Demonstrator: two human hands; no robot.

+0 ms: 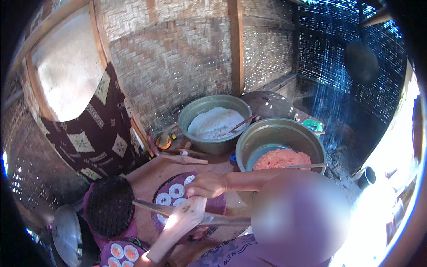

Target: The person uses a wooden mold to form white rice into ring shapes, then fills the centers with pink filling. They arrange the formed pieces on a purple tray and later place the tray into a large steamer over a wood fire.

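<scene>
A long wooden bar (229,220) slants across a round tray with a purple cloth (218,204). My left hand (189,214), bright with sunlight, appears closed over the bar's middle; its fingers are partly hidden. Just above it, against its far side, is my right hand (207,185), its fingers curled in. What lies inside the right fist is hidden. Beside the hands, several white rings (176,191) of fine strands lie on the purple cloth. Another purple tray at the lower left carries rings with orange centres (117,251).
A dark woven rack (110,207) lies at the left, near a metal lid (66,236). Behind the tray rests another wooden tool (184,158). Farther back stand a basin of white flour-like powder (215,122) and a basin of pink-orange dough (282,159). A blurred patch covers the right foreground.
</scene>
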